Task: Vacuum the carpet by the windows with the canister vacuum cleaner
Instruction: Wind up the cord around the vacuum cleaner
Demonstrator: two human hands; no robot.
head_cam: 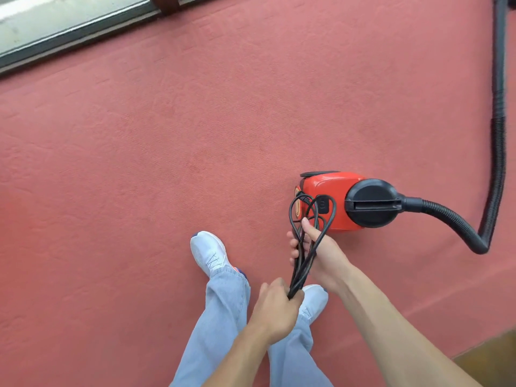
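1. My left hand (275, 305) is fisted round the gathered power cord (303, 258).
2. My right hand (317, 251) holds the cord's loops, thumb over them.
3. The canister vacuum (332, 202) sits on the red carpet (167, 163), just beyond my right hand.
4. Its hose (497, 163) runs off to the right.

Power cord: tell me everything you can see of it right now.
The power cord is thin, black and rubbery-looking, gathered into several long loops. The left hand grips the bunched near end; the right hand holds the loops farther along. The top loops arch in front of the red vacuum cleaner, where one strand joins its rear. No plug shows.
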